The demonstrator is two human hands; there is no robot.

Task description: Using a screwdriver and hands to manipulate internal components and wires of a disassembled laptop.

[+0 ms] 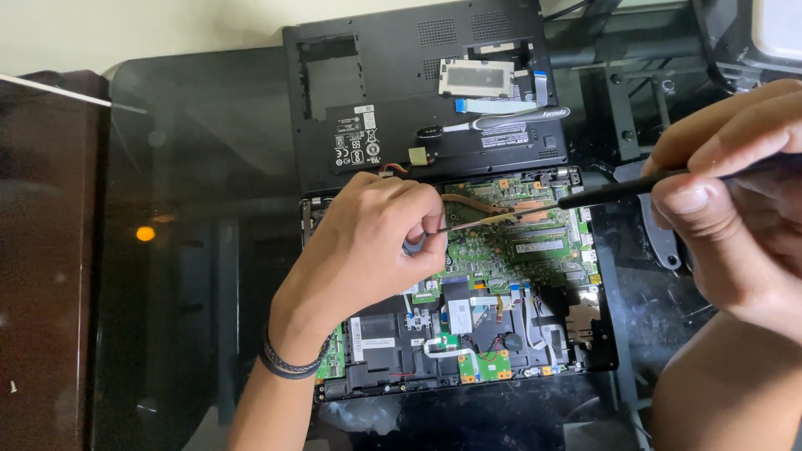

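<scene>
An opened laptop base [576, 351] lies on the dark glass table, its green circuit board [535, 250] and copper heat pipe [476, 205] exposed. My left hand [372, 242] rests on the board's left part, fingers pinched together around the tip of a screwdriver [618, 188]; a small grey piece shows under the fingers. My right hand [735, 192] grips the screwdriver's black handle at the right edge, with the shaft running left toward the other hand. A dark braided band circles my left wrist.
The removed black bottom cover [393, 92] lies just behind the laptop, with a second screwdriver [501, 121] and a white ribbon cable on it. A dark wooden surface [42, 250] borders the glass table [192, 167] on the left. Black frame parts stand at the back right.
</scene>
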